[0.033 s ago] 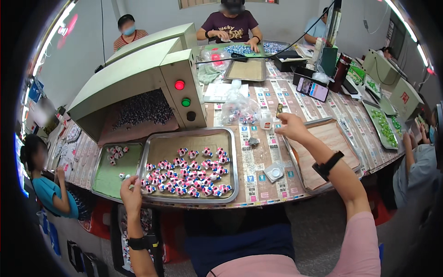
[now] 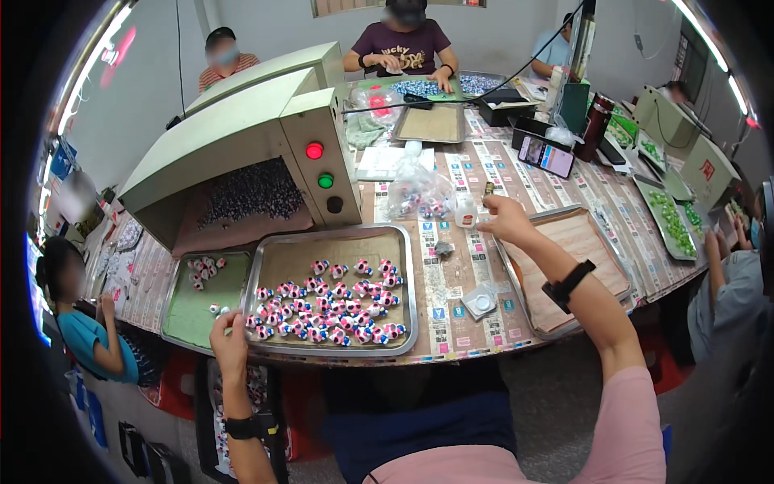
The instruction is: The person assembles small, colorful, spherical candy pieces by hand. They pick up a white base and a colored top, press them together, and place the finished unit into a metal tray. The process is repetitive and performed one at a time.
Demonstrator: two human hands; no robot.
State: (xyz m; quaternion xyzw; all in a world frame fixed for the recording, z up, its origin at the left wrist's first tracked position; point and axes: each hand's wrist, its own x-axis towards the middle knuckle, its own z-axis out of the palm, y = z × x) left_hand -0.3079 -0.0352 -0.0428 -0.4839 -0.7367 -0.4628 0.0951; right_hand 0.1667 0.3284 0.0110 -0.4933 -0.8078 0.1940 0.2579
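Two bare hands are positioned over the table [image 2: 433, 284], and almost no difference from the earlier frame is found: only a very slight shift of the whole view and of the right hand [image 2: 508, 221] is detected. The left hand [image 2: 229, 342] is held at the near left corner of the metal tray [image 2: 411, 282], with thumb and fingers drawn together; whether a piece is gripped cannot be told. The pink, white and blue figurines [image 2: 326, 305] are spread over the metal tray in an unchanged arrangement. Small white pieces [image 2: 215, 309] are located just beside the left fingertips, on the green tray [image 2: 181, 300]. The right fingers are partly bent beside the white bottle [image 2: 465, 216]; a small dark-and-gold object [image 2: 488, 188] is seen at their tips, but whether it is grasped cannot be told.
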